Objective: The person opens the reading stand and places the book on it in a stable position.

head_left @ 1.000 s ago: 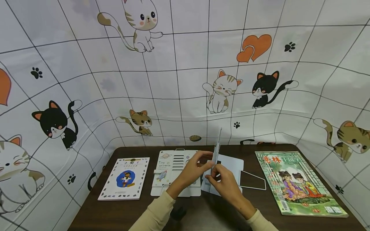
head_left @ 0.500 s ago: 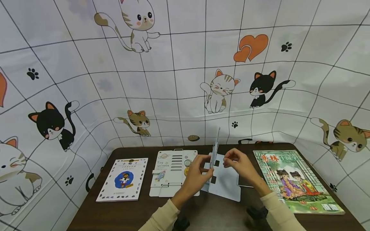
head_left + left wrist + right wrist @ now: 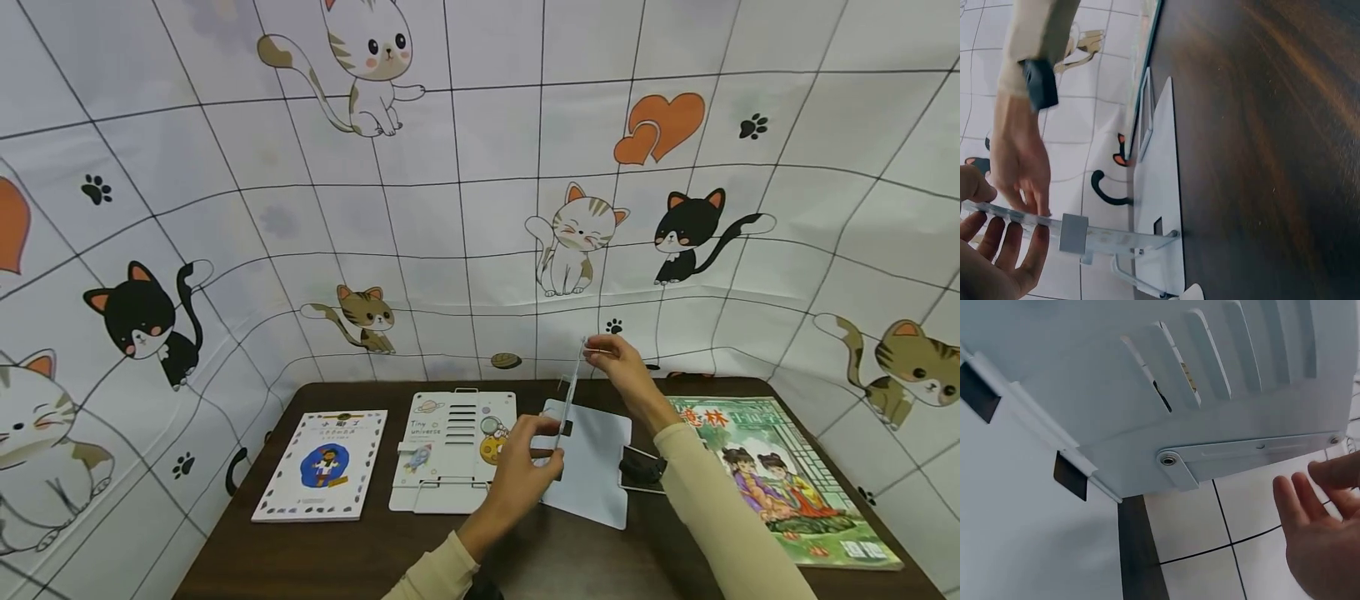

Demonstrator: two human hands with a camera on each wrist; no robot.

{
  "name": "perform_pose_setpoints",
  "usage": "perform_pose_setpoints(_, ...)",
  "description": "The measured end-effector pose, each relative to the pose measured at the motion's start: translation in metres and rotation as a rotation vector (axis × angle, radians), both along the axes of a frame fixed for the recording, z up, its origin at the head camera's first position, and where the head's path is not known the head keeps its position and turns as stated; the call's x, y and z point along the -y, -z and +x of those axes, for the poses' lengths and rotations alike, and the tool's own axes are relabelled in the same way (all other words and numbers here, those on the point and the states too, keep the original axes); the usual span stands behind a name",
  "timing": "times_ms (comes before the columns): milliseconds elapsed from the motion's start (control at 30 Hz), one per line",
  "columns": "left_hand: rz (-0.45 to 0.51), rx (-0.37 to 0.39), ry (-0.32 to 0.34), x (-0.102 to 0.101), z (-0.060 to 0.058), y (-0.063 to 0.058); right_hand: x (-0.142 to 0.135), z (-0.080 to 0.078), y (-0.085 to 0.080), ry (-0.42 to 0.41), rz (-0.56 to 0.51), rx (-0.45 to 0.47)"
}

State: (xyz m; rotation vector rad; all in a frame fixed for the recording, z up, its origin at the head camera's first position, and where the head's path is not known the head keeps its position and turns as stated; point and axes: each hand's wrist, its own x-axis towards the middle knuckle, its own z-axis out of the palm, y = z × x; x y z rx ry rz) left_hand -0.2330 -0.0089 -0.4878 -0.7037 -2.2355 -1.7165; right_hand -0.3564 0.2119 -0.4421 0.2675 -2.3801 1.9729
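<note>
A white metal book stand (image 3: 596, 467) has its base plate on the table. Its slotted panel (image 3: 1116, 419) stands up from the hinge, seen nearly edge-on in the head view. My left hand (image 3: 521, 467) grips the near edge of the panel, thumb on one side and fingers on the other. At the panel's upper far edge is my right hand (image 3: 626, 375), fingers loosely bent. In the right wrist view, a gap shows between its thumb and fingers (image 3: 1300, 503); whether the tips touch the panel is unclear. A metal support bar (image 3: 1247, 449) lies along the panel's back.
A second white book stand (image 3: 442, 450) with "Tiny universe" print lies flat to the left. Beyond it lies a white book (image 3: 322, 467); a green magazine (image 3: 780, 475) is at the right. The dark table (image 3: 300, 558) meets a cat-patterned cloth (image 3: 495, 225) behind.
My right hand has moved from low beside the hinge, out to the right, then up to the panel's upper far edge. My left hand keeps its grip; the panel leans slightly more to the right.
</note>
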Motion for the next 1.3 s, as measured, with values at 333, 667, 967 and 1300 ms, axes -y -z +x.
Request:
perform_pose_setpoints(333,-0.021,0.041,-0.042,-0.001,0.001,0.009,-0.001,-0.015,0.007,-0.2,-0.012,-0.012)
perform_pose_setpoints(667,0.006,0.029,-0.029,-0.001,-0.002,0.007,-0.009,-0.007,0.008,-0.06,-0.012,-0.032)
perform_pose_setpoints(967,-0.007,-0.006,-0.071,0.0,-0.016,0.01,-0.024,-0.002,0.008,0.029,0.033,-0.074)
perform_pose_setpoints(1300,-0.053,-0.029,-0.161,0.003,-0.033,0.005,-0.043,0.016,0.006,0.166,0.269,-0.126)
